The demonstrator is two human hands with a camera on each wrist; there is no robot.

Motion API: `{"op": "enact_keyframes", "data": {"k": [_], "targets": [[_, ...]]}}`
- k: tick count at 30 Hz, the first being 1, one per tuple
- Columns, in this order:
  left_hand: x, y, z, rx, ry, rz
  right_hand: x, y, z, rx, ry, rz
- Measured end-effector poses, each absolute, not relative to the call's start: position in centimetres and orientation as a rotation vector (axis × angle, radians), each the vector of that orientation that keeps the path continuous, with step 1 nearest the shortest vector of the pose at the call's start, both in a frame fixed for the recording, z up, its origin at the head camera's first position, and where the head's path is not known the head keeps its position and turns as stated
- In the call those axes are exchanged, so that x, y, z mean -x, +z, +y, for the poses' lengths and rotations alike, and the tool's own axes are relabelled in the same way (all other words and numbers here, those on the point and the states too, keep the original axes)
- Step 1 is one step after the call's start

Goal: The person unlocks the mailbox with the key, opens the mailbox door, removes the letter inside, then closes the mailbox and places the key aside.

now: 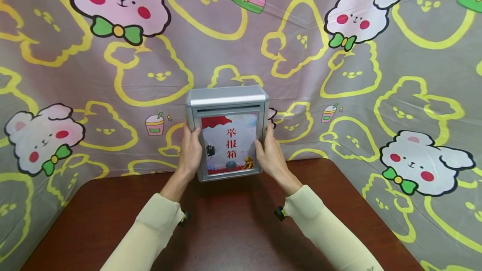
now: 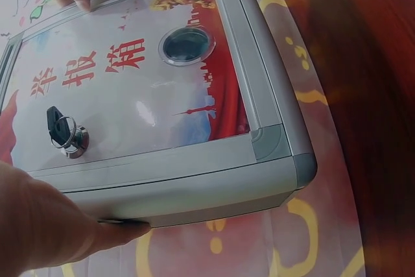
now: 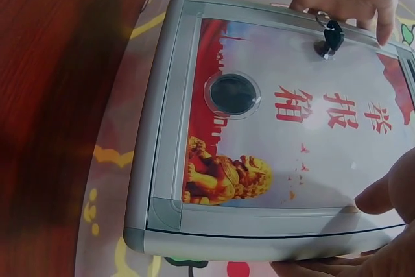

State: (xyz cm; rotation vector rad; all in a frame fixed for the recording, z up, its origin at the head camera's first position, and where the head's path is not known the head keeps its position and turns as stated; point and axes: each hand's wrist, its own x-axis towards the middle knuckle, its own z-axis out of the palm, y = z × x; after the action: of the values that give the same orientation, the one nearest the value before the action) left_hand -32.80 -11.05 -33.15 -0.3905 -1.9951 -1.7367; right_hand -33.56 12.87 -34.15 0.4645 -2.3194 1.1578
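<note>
Both hands hold a silver metal report box [image 1: 230, 137] above the far part of the table, its front panel facing me. The panel carries red Chinese characters, a slot along the top and a round window [image 2: 187, 45] low down. On its left side sits a lock with a black-headed key [image 2: 61, 128] in it. My left hand [image 1: 190, 147] grips the box's left side, and my right hand [image 1: 270, 150] grips the right side. In the right wrist view the right thumb [image 3: 379, 196] lies on the front frame while fingers go beneath the edge.
A dark red-brown wooden table [image 1: 226, 229] lies below the box. Behind and at both sides hangs a patterned curtain [image 1: 233, 53] with cartoon rabbits and yellow outlines. Black straps with small devices [image 1: 279, 213] show at the wrists.
</note>
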Motion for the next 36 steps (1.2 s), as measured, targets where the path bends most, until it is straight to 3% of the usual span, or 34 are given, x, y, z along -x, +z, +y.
{"op": "enact_keyframes", "data": {"k": [36], "targets": [[33.2,-37.4,-9.8,0.357,-1.742,-2.058,33.6,-37.9,14.5,-0.375,1.18,-2.399]]}}
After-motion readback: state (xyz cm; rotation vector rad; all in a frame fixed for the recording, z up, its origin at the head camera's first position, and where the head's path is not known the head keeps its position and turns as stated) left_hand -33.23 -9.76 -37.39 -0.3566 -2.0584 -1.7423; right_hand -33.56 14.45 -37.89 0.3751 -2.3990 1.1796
